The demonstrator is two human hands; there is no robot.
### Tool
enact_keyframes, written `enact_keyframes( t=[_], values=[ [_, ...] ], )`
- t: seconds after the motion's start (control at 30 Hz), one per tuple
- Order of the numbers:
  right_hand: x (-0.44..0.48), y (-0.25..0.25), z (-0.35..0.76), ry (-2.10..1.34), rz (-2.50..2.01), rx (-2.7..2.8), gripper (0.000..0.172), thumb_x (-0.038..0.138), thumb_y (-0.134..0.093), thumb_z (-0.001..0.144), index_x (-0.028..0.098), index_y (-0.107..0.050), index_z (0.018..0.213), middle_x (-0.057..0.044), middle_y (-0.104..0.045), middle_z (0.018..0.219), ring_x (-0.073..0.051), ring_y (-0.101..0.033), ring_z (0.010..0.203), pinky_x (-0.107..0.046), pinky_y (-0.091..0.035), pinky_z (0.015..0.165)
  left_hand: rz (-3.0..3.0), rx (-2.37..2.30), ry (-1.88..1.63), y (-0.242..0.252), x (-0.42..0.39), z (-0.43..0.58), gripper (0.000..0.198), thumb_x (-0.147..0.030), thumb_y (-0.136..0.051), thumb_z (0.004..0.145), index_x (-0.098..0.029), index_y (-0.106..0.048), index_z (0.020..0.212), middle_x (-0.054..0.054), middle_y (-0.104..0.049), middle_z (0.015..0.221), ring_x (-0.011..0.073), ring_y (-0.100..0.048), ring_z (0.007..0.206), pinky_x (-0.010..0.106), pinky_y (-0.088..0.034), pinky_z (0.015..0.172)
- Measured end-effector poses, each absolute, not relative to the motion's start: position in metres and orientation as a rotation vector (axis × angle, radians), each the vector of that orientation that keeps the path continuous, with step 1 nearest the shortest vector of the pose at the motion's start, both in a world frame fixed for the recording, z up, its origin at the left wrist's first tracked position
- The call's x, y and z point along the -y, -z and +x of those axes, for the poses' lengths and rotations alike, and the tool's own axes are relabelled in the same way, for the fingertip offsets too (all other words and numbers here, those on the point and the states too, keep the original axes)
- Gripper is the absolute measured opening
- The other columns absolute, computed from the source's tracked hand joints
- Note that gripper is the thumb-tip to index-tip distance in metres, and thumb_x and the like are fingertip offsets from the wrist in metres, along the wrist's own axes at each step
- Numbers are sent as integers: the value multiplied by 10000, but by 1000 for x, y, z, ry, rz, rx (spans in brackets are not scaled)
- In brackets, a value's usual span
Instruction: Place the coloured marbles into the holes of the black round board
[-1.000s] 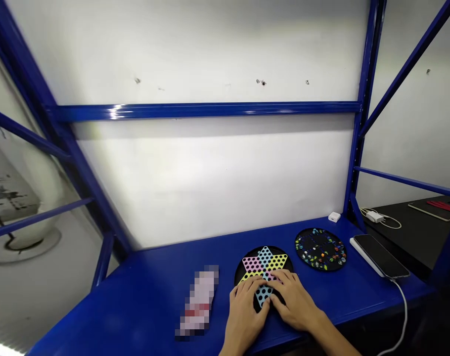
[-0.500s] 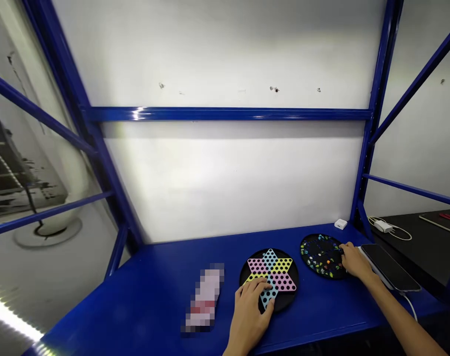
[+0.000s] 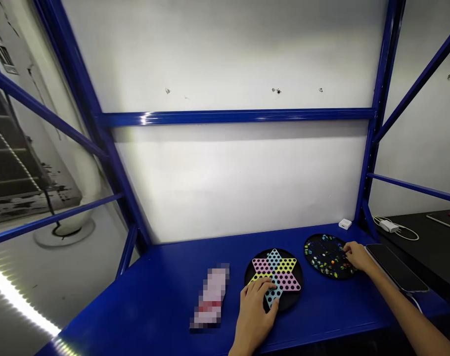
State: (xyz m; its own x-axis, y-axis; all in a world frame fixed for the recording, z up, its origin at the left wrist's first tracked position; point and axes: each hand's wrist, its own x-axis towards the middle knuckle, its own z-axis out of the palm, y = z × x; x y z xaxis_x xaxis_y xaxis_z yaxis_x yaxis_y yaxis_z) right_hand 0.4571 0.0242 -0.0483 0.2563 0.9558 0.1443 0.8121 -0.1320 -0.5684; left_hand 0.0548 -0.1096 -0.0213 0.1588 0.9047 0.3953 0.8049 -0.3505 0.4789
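Observation:
My left hand (image 3: pixel 255 309) rests with its fingers apart on the lower left of a Chinese checkers board (image 3: pixel 290 283), whose star has pink, yellow and blue points full of round holes. The star sits in a round black tray. Right of it lies a second round black tray (image 3: pixel 317 261) scattered with small colourful marbles (image 3: pixel 331 273). Over that tray's right rim, my right hand (image 3: pixel 358 256) has its fingertips bent together in a pinch. Whatever may be between those fingertips is too small to make out.
A phone (image 3: pixel 397 269) with a white cable lies right of my right hand. At the back stands a small white box (image 3: pixel 345 224). A pixelated pink item (image 3: pixel 211 296) lies to the left. Blue rack posts and a crossbar (image 3: pixel 228 116) frame the blue shelf (image 3: pixel 147 296).
The whole view has shifted slightly, so things appear farther right. My right hand's fingers look drawn together more above the marble tray. My left hand stays on the board.

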Motion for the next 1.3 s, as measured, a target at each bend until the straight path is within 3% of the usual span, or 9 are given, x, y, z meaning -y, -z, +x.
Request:
enact_keyframes(
  t=[0.1, 0.3, 0.43, 0.7, 0.8, 0.9, 1.1, 1.2, 1.3],
  values=[
    [-22, 38, 462, -731, -1724, 1200, 75, 153, -640, 726, 198, -695, 752, -60, -723, 770, -222, -694, 753, -282, -508, 626, 2259, -1688, -945, 22, 109, 54, 210, -270, -597, 864, -297, -696, 1047, 32, -715, 1237, 270, -627, 1207, 487, -471, 1058],
    [-17, 20, 466, -1114, -1274, 620, 178, 172, -605, 718, 187, -665, 884, -14, -620, 716, -148, -628, 604, -235, -461, 493, 2281, -1692, -980, 24, 108, 54, 197, -284, -605, 862, -297, -705, 1031, 28, -725, 1213, 266, -642, 1187, 464, -488, 1039],
    [-19, 23, 465, -902, -1602, 987, 152, 264, -547, 811, 183, -674, 835, -20, -604, 679, -145, -540, 542, -238, -352, 454, 2264, -1690, -946, 23, 107, 54, 209, -295, -603, 869, -301, -705, 1052, 30, -717, 1240, 276, -627, 1214, 486, -477, 1049],
    [-16, 40, 464, -183, -2252, 1767, 45, 188, -599, 807, 192, -644, 816, -111, -710, 1027, -266, -684, 916, -314, -463, 723, 2278, -1708, -955, 23, 108, 54, 199, -302, -605, 871, -312, -705, 1043, 17, -724, 1221, 267, -641, 1199, 483, -486, 1044],
    [-19, 39, 461, -348, -2139, 1625, 141, 241, -599, 834, 196, -587, 700, -91, -690, 834, -236, -663, 788, -290, -444, 644, 2273, -1701, -954, 24, 108, 54, 197, -302, -605, 871, -313, -701, 1044, 15, -721, 1223, 264, -639, 1197, 478, -481, 1050],
    [-22, 31, 456, -706, -1795, 1233, 311, 403, -538, 888, 223, -494, 639, -12, -540, 598, -155, -515, 532, -247, -354, 485, 2257, -1687, -943, 23, 108, 54, 197, -304, -591, 883, -304, -697, 1048, 27, -713, 1237, 269, -625, 1208, 484, -466, 1059],
    [-22, 22, 439, -1180, -1135, 784, 263, 485, -535, 828, 225, -522, 799, 0, -560, 690, -95, -373, 448, -201, -216, 383, 2231, -1689, -918, 19, 110, 55, 203, -301, -585, 880, -306, -692, 1052, 20, -709, 1240, 273, -613, 1221, 503, -454, 1063],
    [-23, 33, 436, -1068, -1334, 951, 266, 473, -552, 821, 215, -547, 754, 50, -462, 582, -95, -338, 432, -216, -200, 409, 2229, -1687, -911, 18, 110, 56, 205, -289, -581, 880, -300, -692, 1052, 27, -707, 1243, 275, -611, 1227, 504, -450, 1067],
    [-24, 47, 442, -669, -1681, 1357, 306, 412, -472, 895, 211, -553, 679, 27, -486, 551, -136, -461, 508, -247, -292, 498, 2233, -1684, -909, 18, 110, 56, 202, -282, -585, 879, -299, -691, 1050, 26, -708, 1243, 273, -614, 1225, 498, -452, 1067]
  ],
)
